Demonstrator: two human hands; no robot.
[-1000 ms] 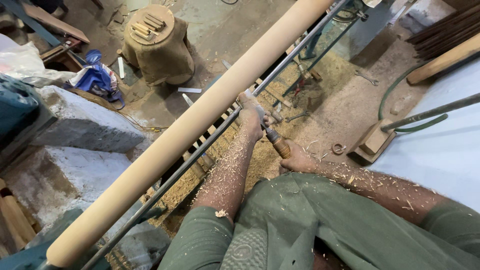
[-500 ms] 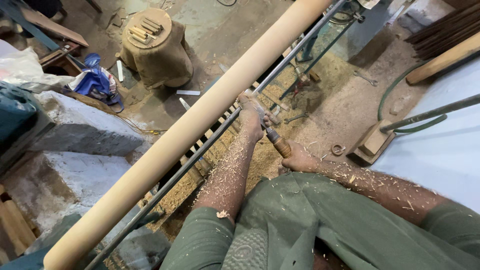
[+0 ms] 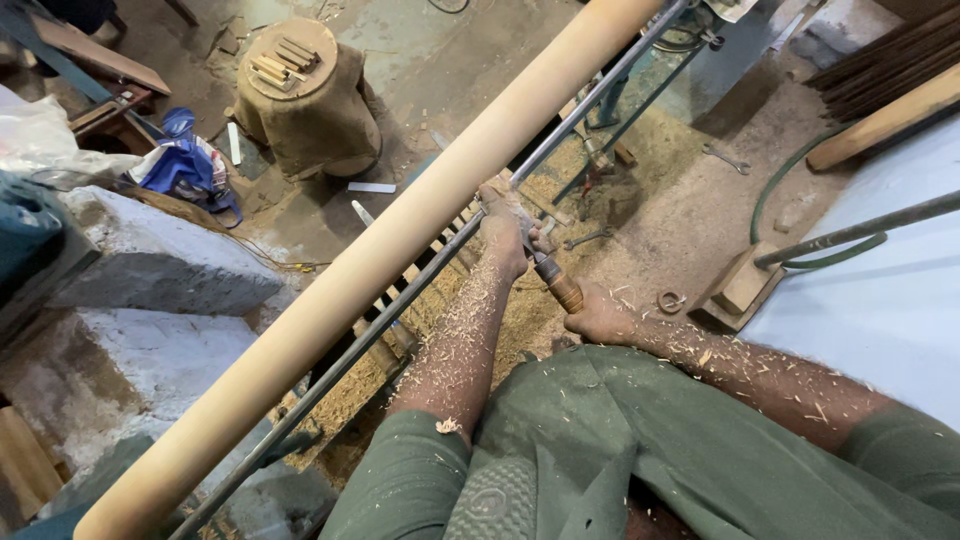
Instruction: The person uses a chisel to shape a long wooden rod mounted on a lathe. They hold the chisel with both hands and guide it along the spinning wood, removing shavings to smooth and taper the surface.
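Here your left hand (image 3: 503, 228) wraps fingers round the chisel (image 3: 545, 265) blade, pinning it on the rail (image 3: 420, 275) against the pole (image 3: 400, 240); right hand (image 3: 598, 318) grips the handle end, steering.

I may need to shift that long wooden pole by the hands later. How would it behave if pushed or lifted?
The wooden pole is round and smooth, so it would probably roll readily. It looks stiff, being thick, straight wood. Its length suggests it is heavy and awkward at one end.
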